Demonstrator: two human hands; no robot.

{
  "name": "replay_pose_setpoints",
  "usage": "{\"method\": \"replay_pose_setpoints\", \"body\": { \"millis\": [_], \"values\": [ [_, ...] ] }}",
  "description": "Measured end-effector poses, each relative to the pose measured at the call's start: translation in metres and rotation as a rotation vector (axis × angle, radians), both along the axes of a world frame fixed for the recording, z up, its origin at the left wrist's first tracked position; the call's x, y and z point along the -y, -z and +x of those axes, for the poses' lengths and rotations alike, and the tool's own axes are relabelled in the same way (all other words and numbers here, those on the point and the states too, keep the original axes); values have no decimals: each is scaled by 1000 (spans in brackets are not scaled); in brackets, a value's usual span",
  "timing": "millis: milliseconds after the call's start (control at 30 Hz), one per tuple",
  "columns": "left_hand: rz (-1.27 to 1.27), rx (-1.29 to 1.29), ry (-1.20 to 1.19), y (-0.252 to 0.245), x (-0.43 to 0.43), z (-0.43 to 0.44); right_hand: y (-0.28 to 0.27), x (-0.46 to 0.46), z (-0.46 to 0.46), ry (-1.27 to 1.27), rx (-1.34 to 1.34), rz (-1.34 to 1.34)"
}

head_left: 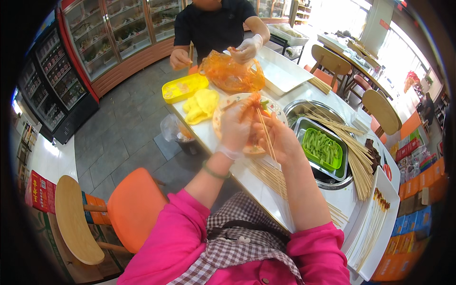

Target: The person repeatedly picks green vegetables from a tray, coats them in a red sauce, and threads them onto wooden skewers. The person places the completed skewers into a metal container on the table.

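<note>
My left hand point(236, 125), in a clear plastic glove, pinches a piece of reddish, sauce-coated meat point(254, 100). Thin bamboo skewers point(269, 144) run up to that meat from my right hand point(276, 137), which is bare and closed around them. Both hands are above a patterned plate point(217, 117); they cover much of it, and a bit of green shows behind the meat. Below my right forearm, a bundle of bamboo skewers point(265, 174) lies along the table's near edge. Right of my right hand, a green tray point(336, 165) holds cut green vegetable strips point(320, 148).
Across the table point(199, 133), a person point(213, 28) with one gloved hand works over an orange-stained plastic bag point(231, 73). A yellow tray point(185, 87) and yellow cloth point(202, 105) sit left. Finished skewers point(374, 217) lie in a white tray point(392, 206), near red-handled scissors point(387, 171).
</note>
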State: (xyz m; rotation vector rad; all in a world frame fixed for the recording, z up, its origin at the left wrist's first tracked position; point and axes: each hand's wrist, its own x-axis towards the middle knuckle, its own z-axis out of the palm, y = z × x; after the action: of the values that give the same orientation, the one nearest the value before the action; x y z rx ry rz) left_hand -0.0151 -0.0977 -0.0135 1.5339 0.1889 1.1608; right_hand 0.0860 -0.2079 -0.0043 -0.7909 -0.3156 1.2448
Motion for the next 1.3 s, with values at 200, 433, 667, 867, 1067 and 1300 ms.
{"method": "replay_pose_setpoints", "body": {
  "millis": [200,433,667,867,1067,1300],
  "values": [
    [2,64,-3,-7,-4,-2,-8,5,-8,86,391,-6],
    [-293,212,167,11,-1,20,-17,20,-2,275,429,41],
    [356,-161,-157,12,4,12,-98,38,11,474,490,105],
    [143,-102,52,22,1,21,-164,95,81,723,743,99],
    [26,-100,159,27,1,18,-158,255,145,1011,942,-299],
    [-135,-79,284,32,-1,18,-61,456,138,1167,947,-934]
  ]
}}
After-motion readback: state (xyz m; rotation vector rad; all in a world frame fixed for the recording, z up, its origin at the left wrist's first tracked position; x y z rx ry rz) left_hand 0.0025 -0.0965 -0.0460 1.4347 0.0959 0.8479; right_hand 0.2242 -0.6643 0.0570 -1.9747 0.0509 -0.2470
